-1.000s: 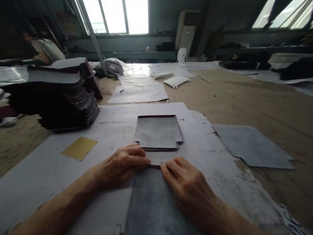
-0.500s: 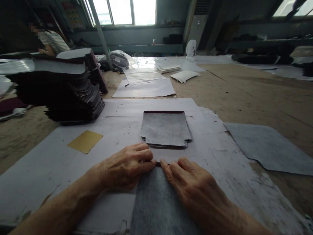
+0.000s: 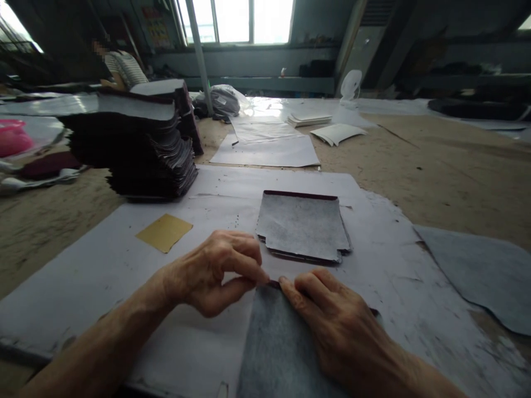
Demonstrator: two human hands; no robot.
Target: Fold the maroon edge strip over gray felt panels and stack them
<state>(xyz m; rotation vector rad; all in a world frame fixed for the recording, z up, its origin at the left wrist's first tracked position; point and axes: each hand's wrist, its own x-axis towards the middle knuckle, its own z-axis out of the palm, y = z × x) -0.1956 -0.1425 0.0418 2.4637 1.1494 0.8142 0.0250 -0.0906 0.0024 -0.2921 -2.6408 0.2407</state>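
Note:
A grey-backed fabric piece (image 3: 276,337) lies in front of me on white paper, with a narrow dark folded edge along its far side. At its far left corner, my left hand (image 3: 222,271) is closed, thumb and index finger pinching the edge. My right hand (image 3: 332,309) is closed, its fingers bunched together and pressing on the same fold just to the right; the palm covers the piece's right part. Just beyond my fingers is a small pile of similar grey pieces (image 3: 305,224) with notched near corners and a dark far edge.
A tall stack of dark pieces (image 3: 145,149) stands at the back left, near a yellow card (image 3: 165,233). Another grey sheet (image 3: 477,265) lies right. Farther back are white sheets (image 3: 265,149), a white fan (image 3: 350,85) and a person in a striped top (image 3: 126,69).
The view has swung left, shifting everything rightward. My left hand has lifted and arched, its thumb now apart from the sheet's side, fingertips at the corner. My right hand stays pressed on the fold.

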